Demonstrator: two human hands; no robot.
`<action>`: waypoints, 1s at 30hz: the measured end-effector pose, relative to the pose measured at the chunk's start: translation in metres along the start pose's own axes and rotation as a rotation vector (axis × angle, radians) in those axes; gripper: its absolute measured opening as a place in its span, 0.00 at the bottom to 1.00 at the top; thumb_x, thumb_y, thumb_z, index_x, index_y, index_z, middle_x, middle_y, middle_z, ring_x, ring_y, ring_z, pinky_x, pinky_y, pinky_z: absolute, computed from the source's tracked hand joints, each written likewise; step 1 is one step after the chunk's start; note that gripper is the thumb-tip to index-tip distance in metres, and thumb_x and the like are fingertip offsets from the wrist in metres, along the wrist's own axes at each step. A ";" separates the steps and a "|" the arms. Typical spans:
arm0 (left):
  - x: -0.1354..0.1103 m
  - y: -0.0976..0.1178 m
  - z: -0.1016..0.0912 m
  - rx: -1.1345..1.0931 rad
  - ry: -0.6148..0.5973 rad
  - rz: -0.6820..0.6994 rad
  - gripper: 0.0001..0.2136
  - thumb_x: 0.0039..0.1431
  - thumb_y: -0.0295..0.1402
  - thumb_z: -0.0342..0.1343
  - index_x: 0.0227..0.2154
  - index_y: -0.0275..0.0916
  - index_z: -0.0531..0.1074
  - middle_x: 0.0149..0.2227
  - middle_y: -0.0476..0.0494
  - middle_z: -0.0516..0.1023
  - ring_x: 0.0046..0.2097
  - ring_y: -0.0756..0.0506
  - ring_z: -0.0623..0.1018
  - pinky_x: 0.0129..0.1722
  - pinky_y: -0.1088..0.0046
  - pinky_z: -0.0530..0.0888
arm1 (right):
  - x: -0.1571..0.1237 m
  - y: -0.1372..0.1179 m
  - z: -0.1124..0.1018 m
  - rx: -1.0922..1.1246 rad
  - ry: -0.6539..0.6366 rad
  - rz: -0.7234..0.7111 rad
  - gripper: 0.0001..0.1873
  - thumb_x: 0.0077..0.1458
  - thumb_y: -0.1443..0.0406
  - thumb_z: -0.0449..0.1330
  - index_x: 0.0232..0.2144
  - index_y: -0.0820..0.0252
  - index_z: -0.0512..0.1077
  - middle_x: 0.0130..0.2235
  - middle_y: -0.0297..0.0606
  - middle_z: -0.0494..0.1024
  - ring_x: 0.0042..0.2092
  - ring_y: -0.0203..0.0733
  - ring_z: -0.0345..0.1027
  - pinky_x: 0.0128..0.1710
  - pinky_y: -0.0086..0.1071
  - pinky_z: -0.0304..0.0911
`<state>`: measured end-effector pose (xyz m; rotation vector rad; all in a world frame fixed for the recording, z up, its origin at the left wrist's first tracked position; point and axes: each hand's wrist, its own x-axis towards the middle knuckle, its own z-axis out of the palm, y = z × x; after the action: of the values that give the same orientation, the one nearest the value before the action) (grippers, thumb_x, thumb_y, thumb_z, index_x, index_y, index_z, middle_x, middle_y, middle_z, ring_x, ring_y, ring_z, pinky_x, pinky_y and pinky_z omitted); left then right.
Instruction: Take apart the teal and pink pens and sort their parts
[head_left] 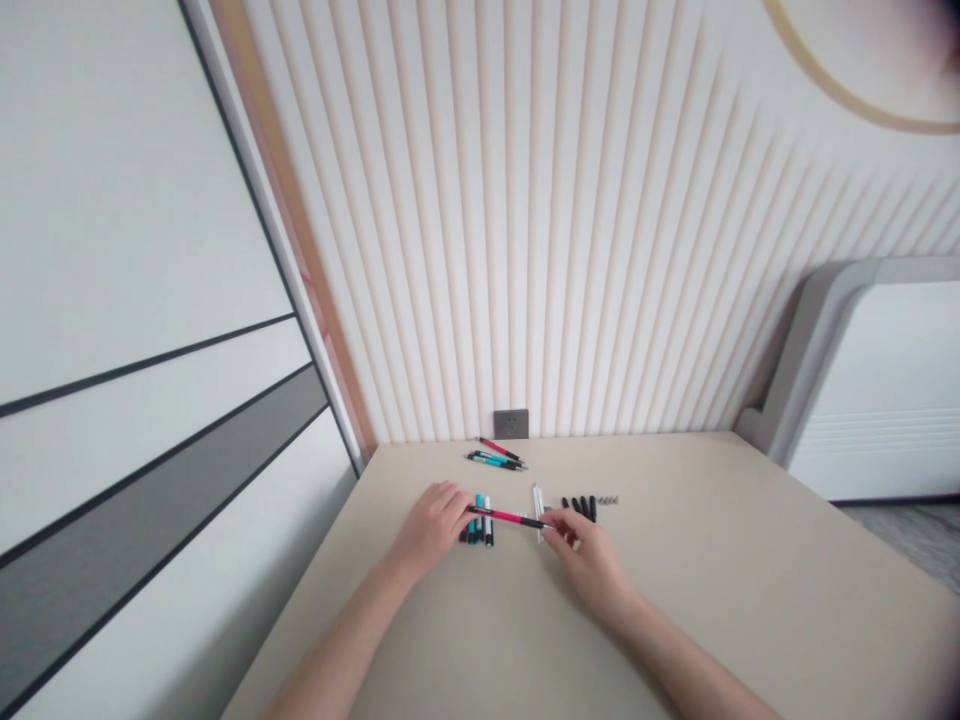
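Observation:
A red and black pen [508,517] is held level above the table between both hands. My left hand [436,520] pinches its left end, and my right hand [583,553] grips the tip end with thumb and fingers. Below the pen on the left lie several pen barrels [480,535] in teal, white and black, side by side. White thin refills [538,497] lie just beyond my right hand. Farther right are several black grip pieces [584,506] in a row, with small springs or metal tips [609,500] beside them.
Toward the back of the beige table [652,610] lie whole pens, a red one [499,448] and blue ones [495,460]. A dark wall socket [511,423] sits on the ribbed wall behind. A white cabinet [135,250] borders the left; a grey-edged headboard [862,370] stands right.

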<state>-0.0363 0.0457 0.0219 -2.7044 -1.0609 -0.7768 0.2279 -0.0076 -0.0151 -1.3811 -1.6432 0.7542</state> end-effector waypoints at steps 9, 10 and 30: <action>-0.018 0.003 0.019 -0.156 0.171 -0.021 0.04 0.64 0.31 0.54 0.34 0.39 0.65 0.33 0.46 0.73 0.37 0.45 0.73 0.38 0.66 0.70 | 0.004 0.005 0.000 0.081 -0.099 0.048 0.24 0.62 0.50 0.48 0.30 0.61 0.73 0.25 0.33 0.70 0.28 0.37 0.60 0.28 0.29 0.52; -0.018 0.003 0.019 -0.161 0.174 -0.016 0.04 0.64 0.31 0.54 0.33 0.39 0.65 0.33 0.46 0.73 0.37 0.45 0.73 0.38 0.66 0.70 | 0.005 0.006 0.000 0.064 -0.110 0.046 0.25 0.62 0.50 0.47 0.26 0.61 0.71 0.23 0.31 0.67 0.27 0.36 0.58 0.27 0.29 0.51; -0.015 0.007 0.000 -0.146 0.110 0.068 0.05 0.64 0.32 0.55 0.41 0.40 0.72 0.36 0.44 0.78 0.40 0.45 0.75 0.43 0.65 0.69 | 0.007 0.011 -0.013 -0.031 -0.070 0.029 0.25 0.64 0.50 0.46 0.23 0.59 0.67 0.21 0.30 0.63 0.25 0.35 0.54 0.25 0.29 0.48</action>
<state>-0.0408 0.0312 0.0145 -2.7628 -0.9173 -1.0152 0.2443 0.0006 -0.0174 -1.4167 -1.6989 0.8052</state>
